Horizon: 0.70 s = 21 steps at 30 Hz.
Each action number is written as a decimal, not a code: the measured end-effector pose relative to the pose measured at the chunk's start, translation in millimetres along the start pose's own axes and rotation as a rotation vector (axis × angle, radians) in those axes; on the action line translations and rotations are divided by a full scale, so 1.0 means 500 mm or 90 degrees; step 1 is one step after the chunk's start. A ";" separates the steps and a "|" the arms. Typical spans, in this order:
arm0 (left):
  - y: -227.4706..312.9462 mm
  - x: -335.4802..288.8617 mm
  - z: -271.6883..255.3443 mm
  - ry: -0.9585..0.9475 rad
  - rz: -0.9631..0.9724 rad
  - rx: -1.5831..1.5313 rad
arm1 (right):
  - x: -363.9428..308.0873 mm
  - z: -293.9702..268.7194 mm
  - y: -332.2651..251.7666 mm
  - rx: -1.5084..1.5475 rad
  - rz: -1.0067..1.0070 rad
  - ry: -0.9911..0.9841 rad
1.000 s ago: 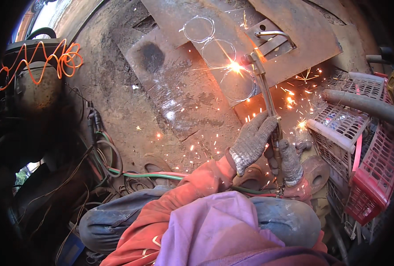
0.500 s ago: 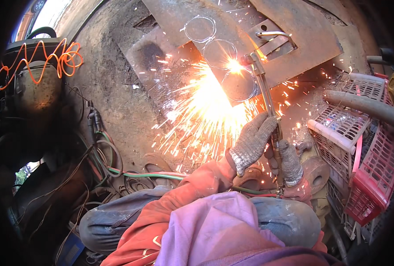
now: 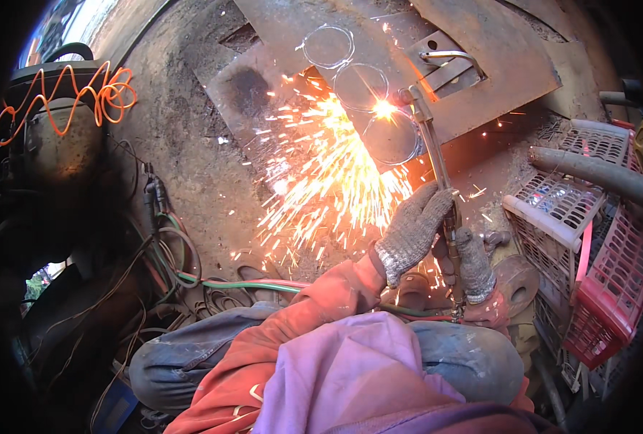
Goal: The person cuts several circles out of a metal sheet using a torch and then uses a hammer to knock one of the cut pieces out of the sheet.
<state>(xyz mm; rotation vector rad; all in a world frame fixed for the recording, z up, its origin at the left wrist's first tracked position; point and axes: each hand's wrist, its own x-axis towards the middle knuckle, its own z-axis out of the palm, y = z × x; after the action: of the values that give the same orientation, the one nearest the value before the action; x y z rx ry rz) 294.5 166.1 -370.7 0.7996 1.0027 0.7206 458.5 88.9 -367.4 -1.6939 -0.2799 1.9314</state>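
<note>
My left hand (image 3: 417,226), in a grey knitted glove, has its fingers closed against the tubes of a cutting torch (image 3: 431,141). Lower on the same torch, my right hand (image 3: 474,266), gloved alike, grips the handle with valves and hoses at its end. The torch head almost touches a rusty steel plate (image 3: 473,101), where a bright white-orange spot glows and sparks (image 3: 328,173) spray down and left. Several circles are marked in pale lines on the plate; the glow sits at the edge of the middle circle (image 3: 361,87).
Green and red hoses (image 3: 242,284) run along the ground at left. An orange coiled hose (image 3: 65,101) hangs by a dark machine. To the right stand plastic baskets (image 3: 603,311) with a thick pipe (image 3: 589,168) across them. A bent metal rod (image 3: 448,55) lies over a cutout.
The spark spray has shrunk and grown thinner, with fewer sparks to the right of the torch. The torch head has shifted very slightly; both hands keep their grip.
</note>
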 end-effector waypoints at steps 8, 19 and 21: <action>-0.003 0.001 -0.008 -0.009 0.031 0.051 | -0.005 -0.005 -0.012 -0.020 0.023 -0.027; -0.014 -0.005 -0.008 0.015 0.099 0.104 | 0.006 -0.013 0.003 -0.026 0.027 -0.029; -0.009 -0.003 -0.002 0.018 0.107 0.088 | 0.003 -0.021 0.000 -0.020 0.043 -0.032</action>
<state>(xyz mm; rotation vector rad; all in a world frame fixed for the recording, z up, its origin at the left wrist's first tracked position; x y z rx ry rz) 293.9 162.8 -374.1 1.0049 1.0277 0.8150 468.6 87.4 -370.8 -1.6966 -0.2775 2.0312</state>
